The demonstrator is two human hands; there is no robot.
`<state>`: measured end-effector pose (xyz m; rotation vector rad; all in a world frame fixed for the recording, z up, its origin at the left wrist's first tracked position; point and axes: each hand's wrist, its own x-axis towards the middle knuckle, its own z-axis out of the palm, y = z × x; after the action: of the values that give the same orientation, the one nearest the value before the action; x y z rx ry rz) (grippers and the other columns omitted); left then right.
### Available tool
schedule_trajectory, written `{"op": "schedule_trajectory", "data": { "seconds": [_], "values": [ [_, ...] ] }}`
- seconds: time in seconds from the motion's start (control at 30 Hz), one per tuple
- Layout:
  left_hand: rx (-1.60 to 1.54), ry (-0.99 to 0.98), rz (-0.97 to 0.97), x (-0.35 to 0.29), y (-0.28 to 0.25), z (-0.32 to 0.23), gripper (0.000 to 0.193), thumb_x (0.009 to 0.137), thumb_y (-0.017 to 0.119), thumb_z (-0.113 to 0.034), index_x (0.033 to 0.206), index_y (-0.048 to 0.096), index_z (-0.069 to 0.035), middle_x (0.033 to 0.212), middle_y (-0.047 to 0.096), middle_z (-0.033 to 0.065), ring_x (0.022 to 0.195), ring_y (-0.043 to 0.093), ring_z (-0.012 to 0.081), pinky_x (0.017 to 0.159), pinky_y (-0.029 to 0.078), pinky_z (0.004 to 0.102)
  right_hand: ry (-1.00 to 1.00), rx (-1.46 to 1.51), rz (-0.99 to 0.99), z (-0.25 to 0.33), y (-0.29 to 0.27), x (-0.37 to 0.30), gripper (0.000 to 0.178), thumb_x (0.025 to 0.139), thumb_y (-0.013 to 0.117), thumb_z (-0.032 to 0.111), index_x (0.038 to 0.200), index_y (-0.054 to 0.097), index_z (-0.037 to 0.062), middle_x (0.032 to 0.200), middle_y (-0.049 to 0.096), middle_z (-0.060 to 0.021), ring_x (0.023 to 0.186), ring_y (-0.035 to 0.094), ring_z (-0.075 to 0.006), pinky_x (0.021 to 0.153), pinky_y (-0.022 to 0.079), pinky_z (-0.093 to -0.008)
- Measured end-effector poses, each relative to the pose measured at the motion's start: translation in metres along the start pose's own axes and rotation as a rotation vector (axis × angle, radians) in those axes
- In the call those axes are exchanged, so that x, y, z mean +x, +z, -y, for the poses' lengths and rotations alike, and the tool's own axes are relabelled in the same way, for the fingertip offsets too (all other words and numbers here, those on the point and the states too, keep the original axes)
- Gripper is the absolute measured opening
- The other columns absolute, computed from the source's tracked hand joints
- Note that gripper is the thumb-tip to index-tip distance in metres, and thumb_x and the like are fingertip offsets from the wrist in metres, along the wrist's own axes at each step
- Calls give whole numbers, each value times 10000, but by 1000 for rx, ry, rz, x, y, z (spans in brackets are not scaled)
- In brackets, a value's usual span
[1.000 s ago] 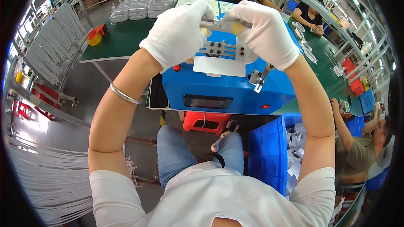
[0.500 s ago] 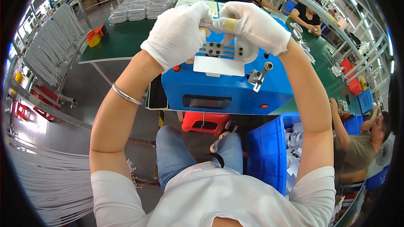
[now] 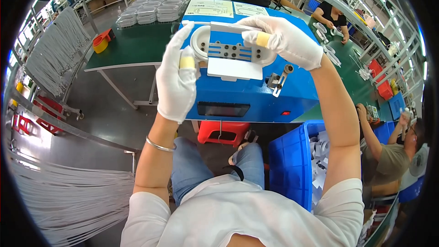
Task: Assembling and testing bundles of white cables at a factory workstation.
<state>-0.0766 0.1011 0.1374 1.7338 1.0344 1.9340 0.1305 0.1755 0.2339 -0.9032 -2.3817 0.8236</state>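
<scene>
Both my hands wear white gloves with yellow tape on a finger or thumb. My left hand (image 3: 176, 80) is open beside the left end of a white oval fixture (image 3: 199, 43), its fingers and thumb apart. My right hand (image 3: 288, 41) curls over the fixture's far right side, the taped digit pointing left; what it grips, if anything, is hidden. The fixture sits on a blue machine (image 3: 238, 98) and has a slotted metal plate (image 3: 228, 51) with dark screws in its middle. A flat white plate (image 3: 235, 69) lies along its near side.
A metal bracket (image 3: 279, 81) juts from the machine's right front. Printed sheets (image 3: 208, 8) lie behind it. Stacked clear trays (image 3: 157, 7) stand at left on the green table (image 3: 137, 50). A blue bin (image 3: 288, 167) of white scraps is beside my right leg. Other people work at right.
My hands have parted. The left moved left and down, its fingers opening; the right shifted slightly right and down. The small white piece between them is no longer distinguishable, and the oval fixture shows.
</scene>
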Motion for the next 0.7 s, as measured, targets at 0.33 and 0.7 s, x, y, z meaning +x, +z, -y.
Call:
{"op": "schedule_trajectory", "data": {
  "seconds": [0.33,0.7],
  "values": [
    [-674,-636,176,-48,41,9,542,922,542,-436,1143,490,56,775,639,107,508,543,121,443,425,217,0,-334,-18,12,4,-3,256,893,567,105,1138,597,38,895,625,-125,787,589,-213,722,493,-284],
    [-420,-387,392,-37,4,-40,1152,561,871,-440,1407,273,66,1271,519,226,632,549,95,548,431,179,155,932,-672,-91,-99,-128,252,864,628,218,938,643,-21,814,645,-61,653,593,-147,492,458,-273]
  ]
}}
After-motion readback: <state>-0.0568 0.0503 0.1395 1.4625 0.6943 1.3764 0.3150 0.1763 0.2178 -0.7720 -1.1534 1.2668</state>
